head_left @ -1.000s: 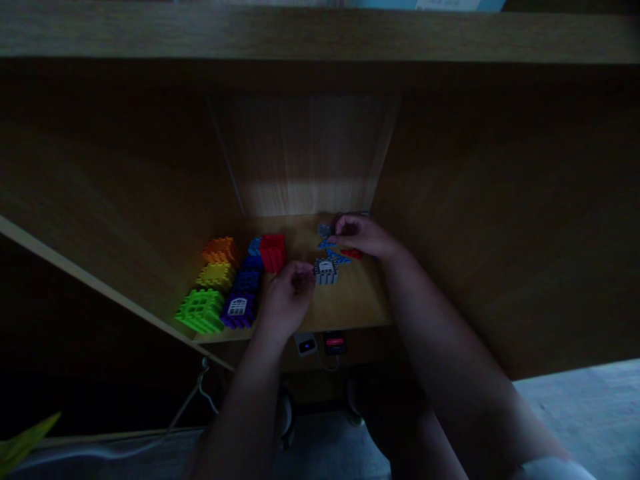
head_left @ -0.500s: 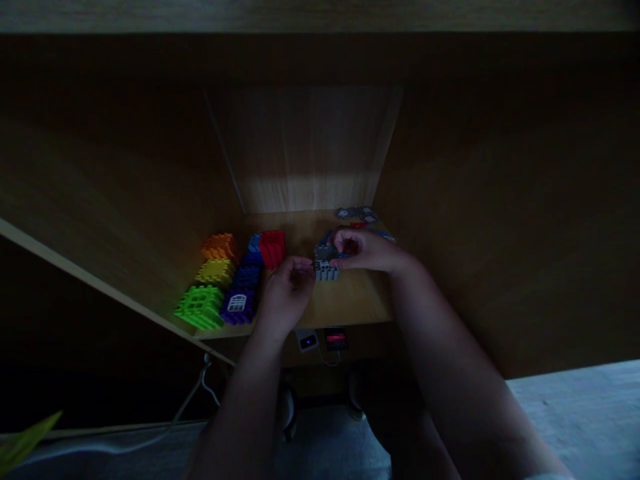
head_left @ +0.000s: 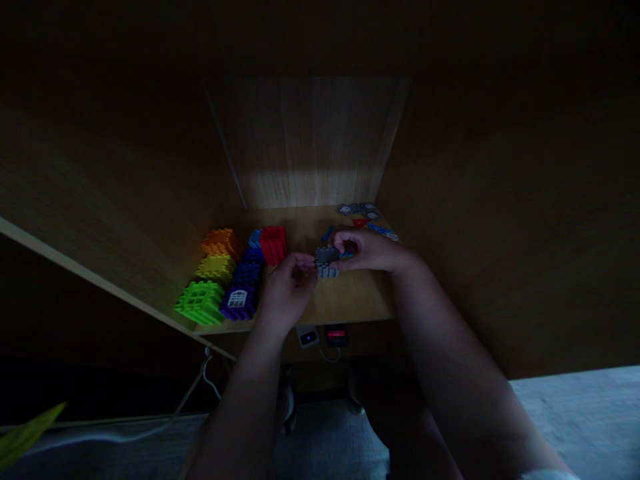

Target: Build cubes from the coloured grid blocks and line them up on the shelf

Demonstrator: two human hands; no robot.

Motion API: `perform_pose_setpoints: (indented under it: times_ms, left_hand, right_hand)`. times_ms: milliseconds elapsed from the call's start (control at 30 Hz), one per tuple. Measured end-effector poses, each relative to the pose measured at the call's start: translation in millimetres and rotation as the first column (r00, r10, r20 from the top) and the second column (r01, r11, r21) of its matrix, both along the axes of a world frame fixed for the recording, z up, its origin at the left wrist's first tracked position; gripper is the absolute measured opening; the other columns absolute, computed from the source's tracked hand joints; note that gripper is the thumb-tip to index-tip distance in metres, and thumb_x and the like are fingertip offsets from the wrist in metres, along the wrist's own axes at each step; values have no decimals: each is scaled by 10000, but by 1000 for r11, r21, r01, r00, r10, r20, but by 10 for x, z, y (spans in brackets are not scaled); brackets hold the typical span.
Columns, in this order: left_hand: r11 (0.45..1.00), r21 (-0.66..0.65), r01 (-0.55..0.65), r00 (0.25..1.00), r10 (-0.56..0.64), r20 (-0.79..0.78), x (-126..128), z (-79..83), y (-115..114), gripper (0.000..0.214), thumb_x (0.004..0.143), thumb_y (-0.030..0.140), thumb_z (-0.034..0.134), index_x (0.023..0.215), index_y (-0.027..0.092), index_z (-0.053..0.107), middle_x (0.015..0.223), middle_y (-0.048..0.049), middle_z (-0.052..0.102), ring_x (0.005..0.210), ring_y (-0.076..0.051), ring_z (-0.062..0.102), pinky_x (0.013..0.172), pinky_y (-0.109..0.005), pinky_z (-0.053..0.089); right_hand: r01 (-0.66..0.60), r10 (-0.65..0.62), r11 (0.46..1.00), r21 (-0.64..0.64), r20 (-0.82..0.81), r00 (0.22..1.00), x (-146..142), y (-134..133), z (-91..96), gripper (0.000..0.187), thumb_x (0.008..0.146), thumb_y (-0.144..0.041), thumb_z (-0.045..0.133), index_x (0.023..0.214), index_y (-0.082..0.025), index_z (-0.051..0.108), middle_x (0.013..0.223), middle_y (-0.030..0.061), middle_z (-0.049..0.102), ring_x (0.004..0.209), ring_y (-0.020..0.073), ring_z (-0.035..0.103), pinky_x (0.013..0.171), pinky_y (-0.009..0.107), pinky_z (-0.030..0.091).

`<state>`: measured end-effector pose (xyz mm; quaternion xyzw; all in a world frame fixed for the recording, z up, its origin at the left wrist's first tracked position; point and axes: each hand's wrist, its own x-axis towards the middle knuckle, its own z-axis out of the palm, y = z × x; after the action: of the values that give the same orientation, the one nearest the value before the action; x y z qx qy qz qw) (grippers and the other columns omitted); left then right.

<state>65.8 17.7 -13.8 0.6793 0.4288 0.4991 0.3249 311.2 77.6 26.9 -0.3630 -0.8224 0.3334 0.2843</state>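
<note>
Between my hands, grey interlocking toy tiles (head_left: 328, 257) form a small block on the wooden shelf, with a tile lying flat on top. The curled fingertips of my left hand (head_left: 291, 283) grip the block's left edge. From the other side my right hand (head_left: 369, 249) pinches it, thumb at the near right corner and bent fingers at the back. Blue pieces (head_left: 347, 254) show partly under my right hand. The block's far side is hidden by my fingers.
Stacked tiles stand to the left: orange (head_left: 220, 243), yellow (head_left: 215, 267), green (head_left: 199, 302), purple (head_left: 238, 303), blue (head_left: 247, 273) and red (head_left: 273, 245). Loose grey pieces (head_left: 357, 210), a red piece (head_left: 359, 223) and blue strips (head_left: 383, 231) lie at the back right. Wooden walls enclose the shelf (head_left: 345, 300).
The patterned grey tile at the block's front no longer shows; a flat grey tile now covers the top. Both hands stay nearly in place, and the view has shifted slightly.
</note>
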Motion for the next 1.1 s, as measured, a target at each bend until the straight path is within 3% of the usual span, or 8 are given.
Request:
perform_pose_setpoints:
  times_ms: [1100]
  left_hand:
    - [1000, -21, 7, 1000, -7, -5, 2, 12, -9, 155, 927, 182, 692, 1071, 238, 705, 1067, -42, 796, 1008, -206, 766, 921, -350, 609]
  right_hand:
    - [-35, 34, 999, -30, -15, 999, 17, -5, 5, 432, 807, -538, 880, 873, -250, 564, 966, 0, 650, 930, 204, 605, 822, 320, 482]
